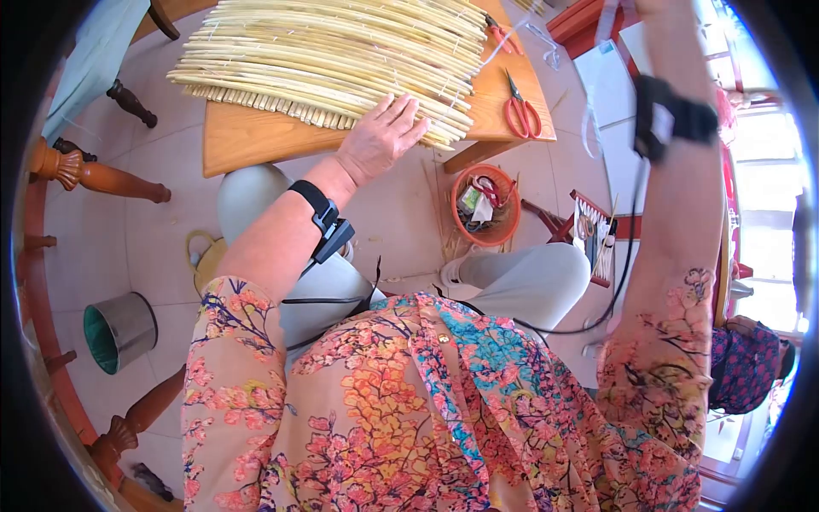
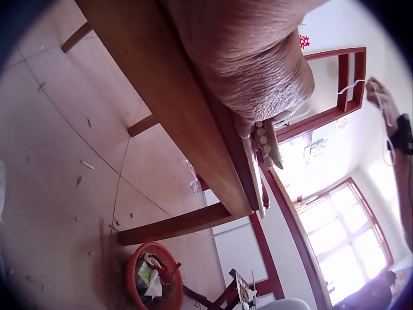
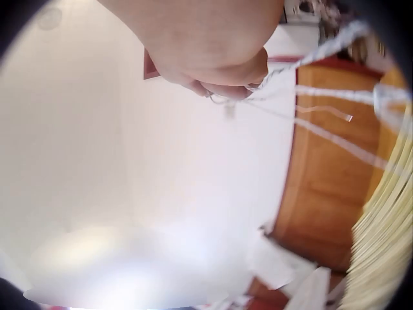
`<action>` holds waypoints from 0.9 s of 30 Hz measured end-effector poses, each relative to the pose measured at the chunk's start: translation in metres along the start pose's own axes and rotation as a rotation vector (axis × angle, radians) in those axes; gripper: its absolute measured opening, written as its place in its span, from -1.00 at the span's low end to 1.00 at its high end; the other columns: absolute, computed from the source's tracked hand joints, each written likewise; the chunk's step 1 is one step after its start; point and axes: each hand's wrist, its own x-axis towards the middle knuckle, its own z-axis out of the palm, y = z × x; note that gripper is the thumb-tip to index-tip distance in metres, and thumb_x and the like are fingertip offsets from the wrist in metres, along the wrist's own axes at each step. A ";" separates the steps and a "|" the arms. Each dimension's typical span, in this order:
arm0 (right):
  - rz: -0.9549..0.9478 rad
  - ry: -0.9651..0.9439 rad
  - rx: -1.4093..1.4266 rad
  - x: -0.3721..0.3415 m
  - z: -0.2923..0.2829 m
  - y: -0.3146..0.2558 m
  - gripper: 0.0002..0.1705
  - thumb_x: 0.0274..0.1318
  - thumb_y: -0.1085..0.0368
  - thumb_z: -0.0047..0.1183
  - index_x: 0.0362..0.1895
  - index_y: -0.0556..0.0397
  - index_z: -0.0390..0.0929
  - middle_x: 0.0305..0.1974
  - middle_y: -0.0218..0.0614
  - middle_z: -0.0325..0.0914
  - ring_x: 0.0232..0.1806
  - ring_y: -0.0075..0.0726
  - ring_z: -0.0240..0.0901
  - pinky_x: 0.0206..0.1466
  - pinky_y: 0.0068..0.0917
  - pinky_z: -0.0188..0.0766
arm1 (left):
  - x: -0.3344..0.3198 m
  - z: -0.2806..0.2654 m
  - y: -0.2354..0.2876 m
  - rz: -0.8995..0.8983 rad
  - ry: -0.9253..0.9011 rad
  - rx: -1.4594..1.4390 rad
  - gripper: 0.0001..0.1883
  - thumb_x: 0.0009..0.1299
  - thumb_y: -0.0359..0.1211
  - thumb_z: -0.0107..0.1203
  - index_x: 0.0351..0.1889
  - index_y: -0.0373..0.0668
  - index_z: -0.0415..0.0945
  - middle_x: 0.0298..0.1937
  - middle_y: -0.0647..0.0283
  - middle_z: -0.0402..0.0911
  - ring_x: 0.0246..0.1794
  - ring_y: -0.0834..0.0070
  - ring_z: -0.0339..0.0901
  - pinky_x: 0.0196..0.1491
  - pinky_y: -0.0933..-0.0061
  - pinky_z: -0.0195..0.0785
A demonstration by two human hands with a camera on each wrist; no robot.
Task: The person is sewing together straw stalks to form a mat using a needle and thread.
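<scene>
A mat of pale reed stalks (image 1: 333,51) tied in rows lies on a wooden table (image 1: 256,141). My left hand (image 1: 381,141) rests on the mat's near edge with its fingers extended over the stalks. In the left wrist view, the cut stalk ends (image 2: 262,137) show just beyond that hand. Raised high off to the right, my right hand (image 3: 213,55) has its fingers curled on white string (image 3: 335,95). Several strands of it run from the fingers toward the mat. In the head view this hand is mostly cut off by the top edge.
Red-handled scissors (image 1: 514,101) and red-handled pliers (image 1: 497,34) lie on the table to the mat's right. On the floor stand an orange basket (image 1: 513,224) of scraps and a metal bin (image 1: 141,328). A small rack (image 1: 600,275) holding tools is at the right.
</scene>
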 end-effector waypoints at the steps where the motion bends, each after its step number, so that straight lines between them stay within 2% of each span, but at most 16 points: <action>1: -0.172 0.544 -0.294 -0.012 0.046 0.042 -0.81 -0.06 0.21 0.07 -0.41 0.04 0.42 -0.71 -0.48 0.26 -0.74 -0.34 0.10 -0.70 -0.50 0.18 | 0.000 0.002 -0.001 0.011 0.009 0.006 -0.64 0.14 -0.40 -0.03 -0.06 -0.11 0.47 0.01 0.07 0.44 0.11 0.24 0.35 0.18 0.23 0.18; 3: 0.260 0.186 -0.555 0.011 -0.018 0.079 -0.87 -0.04 0.26 0.04 -0.49 0.04 0.45 -0.69 -0.54 0.32 -0.76 -0.33 0.15 -0.70 -0.50 0.17 | 0.000 0.003 -0.002 0.026 0.016 0.012 -0.64 0.14 -0.41 -0.03 -0.05 -0.10 0.47 0.02 0.07 0.44 0.11 0.23 0.35 0.19 0.23 0.18; 5: -0.028 0.026 -1.345 -0.010 -0.021 0.126 -0.82 -0.01 0.29 0.00 -0.58 0.10 0.45 -0.65 -0.37 0.43 -0.71 -0.18 0.31 -0.63 -0.38 0.25 | 0.001 0.002 -0.002 0.036 0.011 0.032 -0.65 0.19 -0.36 -0.08 -0.05 -0.13 0.45 0.00 0.07 0.43 0.13 0.23 0.32 0.19 0.22 0.16; 6: -0.093 -0.176 -1.344 -0.024 -0.028 0.147 -0.85 0.00 0.29 -0.07 -0.47 0.07 0.49 -0.64 -0.30 0.42 -0.66 -0.27 0.33 -0.57 -0.39 0.28 | 0.001 0.001 -0.001 0.028 0.014 0.030 -0.65 0.19 -0.36 -0.08 -0.05 -0.13 0.45 0.00 0.07 0.43 0.13 0.23 0.32 0.19 0.22 0.16; 7: -0.158 -0.380 -1.332 -0.037 -0.032 0.162 -0.80 0.01 0.28 -0.15 -0.36 0.05 0.53 -0.63 -0.24 0.41 -0.61 -0.36 0.35 -0.52 -0.40 0.30 | 0.001 0.000 0.000 0.019 0.006 0.011 -0.65 0.19 -0.36 -0.08 -0.04 -0.14 0.45 0.01 0.06 0.43 0.13 0.23 0.31 0.20 0.22 0.15; 8: 0.019 -0.505 -1.409 -0.060 -0.018 0.167 -0.76 -0.03 0.26 -0.05 -0.22 -0.05 0.52 -0.53 -0.24 0.48 -0.50 -0.41 0.40 -0.38 -0.40 0.34 | 0.001 -0.001 0.001 0.013 -0.003 -0.010 -0.65 0.19 -0.36 -0.09 -0.04 -0.14 0.44 0.02 0.06 0.42 0.14 0.23 0.31 0.20 0.22 0.14; 9: 0.200 -0.625 -1.475 -0.087 -0.002 0.171 -0.64 -0.07 0.23 0.04 -0.08 -0.14 0.51 -0.43 -0.24 0.55 -0.38 -0.46 0.45 -0.23 -0.41 0.38 | 0.002 -0.003 0.002 0.011 -0.004 -0.012 -0.65 0.19 -0.36 -0.09 -0.04 -0.14 0.44 0.02 0.06 0.42 0.14 0.23 0.31 0.20 0.22 0.14; 11: 0.109 -0.763 -1.405 -0.126 -0.010 0.203 -0.63 -0.14 0.26 0.05 -0.11 -0.19 0.51 -0.50 -0.18 0.52 -0.46 -0.29 0.47 -0.32 -0.35 0.41 | 0.004 -0.007 0.002 0.008 -0.027 -0.022 -0.64 0.20 -0.36 -0.09 -0.01 -0.14 0.42 0.03 0.05 0.40 0.15 0.22 0.29 0.21 0.22 0.13; 12: 0.114 -0.759 -1.401 -0.140 -0.007 0.207 -0.63 -0.14 0.26 0.05 -0.11 -0.19 0.51 -0.50 -0.18 0.52 -0.46 -0.29 0.47 -0.32 -0.35 0.41 | 0.004 -0.008 0.002 0.011 -0.033 -0.026 -0.64 0.20 -0.36 -0.09 -0.01 -0.14 0.42 0.03 0.05 0.40 0.15 0.22 0.29 0.21 0.22 0.13; 15: 0.127 -0.684 -1.442 -0.168 -0.003 0.225 -0.66 -0.15 0.30 0.01 -0.16 -0.13 0.51 -0.52 -0.15 0.49 -0.52 -0.12 0.45 -0.43 -0.33 0.42 | 0.003 -0.010 0.003 0.042 -0.047 0.000 -0.61 0.19 -0.36 -0.09 0.02 -0.14 0.39 0.03 0.04 0.39 0.15 0.21 0.29 0.20 0.20 0.13; 17: -0.131 -0.546 -1.413 -0.173 -0.004 0.238 -0.72 -0.12 0.31 -0.01 -0.20 -0.10 0.50 -0.55 -0.18 0.48 -0.54 -0.06 0.44 -0.49 -0.31 0.41 | 0.004 -0.012 0.003 0.026 -0.034 -0.028 -0.59 0.19 -0.36 -0.09 0.05 -0.14 0.37 0.04 0.04 0.38 0.16 0.20 0.28 0.21 0.20 0.13; 18: -0.131 -0.546 -1.409 -0.172 -0.007 0.241 -0.72 -0.12 0.31 -0.01 -0.20 -0.10 0.50 -0.55 -0.18 0.48 -0.54 -0.06 0.44 -0.49 -0.31 0.41 | 0.004 -0.013 0.003 0.026 -0.037 -0.027 -0.59 0.19 -0.36 -0.09 0.05 -0.14 0.37 0.04 0.04 0.38 0.16 0.20 0.28 0.21 0.20 0.13; 20: -0.254 -0.616 -1.450 -0.169 -0.002 0.242 -0.78 -0.08 0.29 -0.03 -0.25 -0.07 0.50 -0.57 -0.19 0.47 -0.54 -0.06 0.44 -0.49 -0.30 0.40 | 0.003 -0.015 0.003 0.013 -0.052 -0.030 -0.52 0.16 -0.34 0.03 0.11 -0.11 0.36 0.07 0.08 0.39 0.16 0.23 0.29 0.21 0.23 0.13; 24: -0.270 -0.755 -1.609 -0.171 0.004 0.236 -0.83 -0.05 0.25 -0.02 -0.32 -0.05 0.51 -0.59 -0.23 0.47 -0.53 -0.08 0.44 -0.50 -0.28 0.39 | 0.001 -0.015 0.003 0.037 -0.094 0.010 -0.52 0.16 -0.32 0.04 0.11 -0.09 0.36 0.08 0.08 0.38 0.17 0.23 0.29 0.22 0.22 0.12; 26: -0.038 -0.618 -1.622 -0.172 0.006 0.236 -0.83 -0.03 0.22 -0.03 -0.39 0.01 0.51 -0.55 -0.21 0.48 -0.52 -0.12 0.44 -0.47 -0.31 0.38 | 0.002 -0.014 0.003 0.016 -0.081 -0.025 -0.52 0.15 -0.33 0.05 0.09 -0.10 0.37 0.09 0.08 0.38 0.17 0.22 0.28 0.22 0.22 0.12; 27: -0.038 -0.616 -1.621 -0.170 0.005 0.235 -0.83 -0.03 0.22 -0.03 -0.39 0.01 0.51 -0.55 -0.21 0.48 -0.52 -0.12 0.44 -0.47 -0.31 0.38 | 0.001 -0.014 0.003 0.018 -0.082 -0.025 -0.52 0.15 -0.33 0.05 0.09 -0.10 0.37 0.09 0.08 0.38 0.17 0.22 0.28 0.22 0.22 0.12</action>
